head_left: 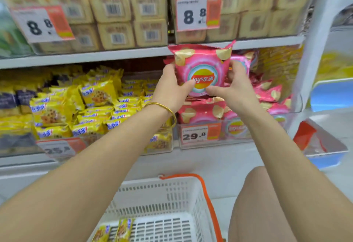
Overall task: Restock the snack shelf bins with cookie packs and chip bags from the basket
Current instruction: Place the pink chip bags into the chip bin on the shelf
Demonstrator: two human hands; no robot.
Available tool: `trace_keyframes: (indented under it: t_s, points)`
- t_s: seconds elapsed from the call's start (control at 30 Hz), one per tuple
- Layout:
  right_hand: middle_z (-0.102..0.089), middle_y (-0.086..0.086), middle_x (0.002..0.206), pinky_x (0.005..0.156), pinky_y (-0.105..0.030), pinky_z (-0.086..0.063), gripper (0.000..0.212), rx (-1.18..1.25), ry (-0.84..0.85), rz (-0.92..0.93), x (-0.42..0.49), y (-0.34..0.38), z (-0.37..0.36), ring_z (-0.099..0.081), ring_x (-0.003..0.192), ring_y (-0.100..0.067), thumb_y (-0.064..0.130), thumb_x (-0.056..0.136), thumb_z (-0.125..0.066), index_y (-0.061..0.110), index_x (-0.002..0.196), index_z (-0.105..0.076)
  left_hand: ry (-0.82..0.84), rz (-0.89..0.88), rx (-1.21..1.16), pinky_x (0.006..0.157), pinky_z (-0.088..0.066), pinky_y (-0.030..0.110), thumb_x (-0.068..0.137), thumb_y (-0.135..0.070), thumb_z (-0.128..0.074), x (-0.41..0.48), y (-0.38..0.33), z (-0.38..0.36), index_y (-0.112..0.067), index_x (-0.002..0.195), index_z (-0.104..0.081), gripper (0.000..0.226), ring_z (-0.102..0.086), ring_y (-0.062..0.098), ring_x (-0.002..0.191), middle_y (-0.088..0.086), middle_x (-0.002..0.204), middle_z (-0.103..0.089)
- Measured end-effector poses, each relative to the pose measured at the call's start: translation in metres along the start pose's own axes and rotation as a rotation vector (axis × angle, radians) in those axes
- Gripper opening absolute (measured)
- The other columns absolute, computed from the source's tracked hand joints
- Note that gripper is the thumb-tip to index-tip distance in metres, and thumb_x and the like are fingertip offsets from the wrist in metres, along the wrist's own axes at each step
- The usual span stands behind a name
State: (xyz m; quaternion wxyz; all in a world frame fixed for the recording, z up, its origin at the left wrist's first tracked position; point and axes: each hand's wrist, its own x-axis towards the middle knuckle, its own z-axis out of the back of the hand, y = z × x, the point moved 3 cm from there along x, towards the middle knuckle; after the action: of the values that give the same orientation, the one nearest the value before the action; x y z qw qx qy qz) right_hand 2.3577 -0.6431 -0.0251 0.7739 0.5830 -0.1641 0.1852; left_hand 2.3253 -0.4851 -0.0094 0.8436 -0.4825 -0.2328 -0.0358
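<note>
- Now the person holds one pink chip bag [202, 64] upright in both hands, in front of the middle shelf and just above the pile of pink bags [198, 113] in the clear chip bin [238, 141].
- The left hand [172, 91] grips the bag's left edge, with the thumb pressed on the front near the logo and the fingers curled round behind.
- The right hand [231, 87] grips the right edge the same way, thumb on the lower front and fingers tucked behind the bag.
- A gold bangle [164, 108] sits on the left wrist.
- A price tag [194, 135] reading 29.8 is fixed to the front of the chip bin.
- To the left, the neighbouring bin is heaped with yellow cookie packs [95, 93].
- The shelf above carries stacked beige packs [114, 9].
- Down by the person's knee stands the white basket [164, 199] with an orange handle [208, 199]; two yellow cookie packs [122, 230] lie on its bottom.
</note>
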Motion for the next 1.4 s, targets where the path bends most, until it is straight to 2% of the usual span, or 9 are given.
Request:
trace_keyframes:
  t_s: [0.13, 0.27, 0.47, 0.6, 0.8, 0.93, 1.13, 1.3, 1.4]
  points:
    - [-0.057, -0.003, 0.101, 0.076, -0.022, -0.044, 0.058, -0.302, 0.095, -0.034, 0.018, -0.021, -0.005, -0.054, 0.088, -0.013, 0.018, 0.071, -0.08, 0.004, 0.115, -0.045, -0.019, 0.118, 0.178, 0.094, -0.044, 0.04, 0.088, -0.029, -0.062, 0.015, 0.02, -0.016, -0.004, 0.118, -0.046, 0.043, -0.054, 0.031, 0.111, 0.014, 0.116, -0.059]
    - [-0.05, -0.01, 0.132, 0.098, -0.031, -0.041, 0.083, -0.345, 0.172, -0.048, 0.027, -0.029, -0.007, -0.05, 0.12, -0.021, 0.021, 0.074, -0.079, 0.005, 0.138, -0.029, -0.046, 0.214, 0.498, 0.099, -0.035, 0.039, 0.088, -0.049, -0.054, 0.02, 0.03, -0.017, -0.007, 0.117, -0.052, 0.051, -0.039, 0.034, 0.12, 0.014, 0.122, -0.053]
    - [-0.049, -0.008, 0.126, 0.084, -0.026, -0.039, 0.072, -0.454, 0.209, -0.131, 0.027, -0.025, -0.008, -0.049, 0.107, -0.017, 0.022, 0.08, -0.074, 0.004, 0.134, -0.032, 0.062, 0.289, 0.643, 0.101, -0.031, 0.041, 0.091, -0.057, -0.042, 0.021, 0.031, -0.019, -0.009, 0.116, -0.052, 0.055, -0.03, 0.033, 0.125, 0.015, 0.131, -0.04]
    - [-0.045, -0.015, 0.132, 0.099, -0.041, -0.043, 0.083, -0.453, 0.015, -0.074, 0.01, -0.022, -0.002, -0.048, 0.121, -0.028, 0.022, 0.075, -0.078, 0.004, 0.139, -0.029, -0.05, 0.2, 0.566, 0.101, -0.03, 0.038, 0.09, -0.052, -0.049, 0.007, 0.031, -0.011, -0.011, 0.121, -0.052, 0.052, -0.033, 0.031, 0.123, 0.012, 0.131, -0.042]
    - [-0.053, -0.004, 0.105, 0.08, -0.042, -0.048, 0.04, -0.328, -0.182, 0.185, -0.061, 0.0, -0.018, -0.056, 0.09, -0.025, 0.013, 0.081, -0.065, 0.01, 0.116, -0.048, -0.235, -0.143, 0.35, 0.094, -0.025, 0.023, 0.086, -0.042, -0.053, -0.047, 0.028, 0.006, -0.011, 0.115, -0.055, 0.042, -0.042, 0.02, 0.114, 0.004, 0.116, -0.053]
    - [-0.06, 0.003, 0.087, 0.075, -0.036, -0.047, 0.026, -0.463, 0.37, -0.008, -0.117, -0.045, -0.083, -0.058, 0.083, -0.019, 0.019, 0.084, -0.062, 0.018, 0.109, -0.053, 0.003, -0.083, 0.347, 0.085, -0.03, 0.02, 0.08, -0.029, -0.052, -0.129, 0.079, 0.012, -0.014, 0.105, -0.062, 0.031, -0.046, 0.013, 0.1, -0.005, 0.101, -0.054]
    - [-0.042, -0.011, 0.138, 0.096, -0.038, -0.043, 0.063, -0.799, 1.592, -0.221, -0.237, -0.176, -0.189, -0.048, 0.121, -0.031, 0.025, 0.086, -0.069, 0.013, 0.14, -0.038, 0.417, 0.486, 0.427, 0.091, -0.034, 0.02, 0.084, 0.0, -0.057, -0.207, 0.196, 0.026, -0.003, 0.11, -0.063, 0.027, -0.054, 0.026, 0.108, 0.012, 0.113, -0.06]
    - [-0.004, -0.01, 0.157, 0.104, -0.047, -0.037, 0.102, -0.972, 1.881, -0.076, -0.322, -0.241, -0.21, -0.027, 0.138, -0.038, 0.021, 0.075, -0.079, 0.027, 0.151, -0.011, 0.48, 0.565, 0.428, 0.098, -0.041, 0.034, 0.088, -0.009, -0.056, -0.214, 0.223, 0.027, -0.01, 0.107, -0.063, 0.021, -0.054, 0.023, 0.108, 0.009, 0.115, -0.059]
    - [-0.012, -0.014, 0.156, 0.102, -0.049, -0.039, 0.074, -1.002, 1.854, -0.018, -0.342, -0.25, -0.21, -0.033, 0.135, -0.038, 0.005, 0.086, -0.062, 0.021, 0.148, -0.024, 0.506, 0.562, 0.42, 0.1, -0.039, 0.034, 0.089, -0.01, -0.055, -0.216, 0.228, 0.022, -0.01, 0.109, -0.063, 0.022, -0.053, 0.022, 0.112, 0.008, 0.118, -0.058]
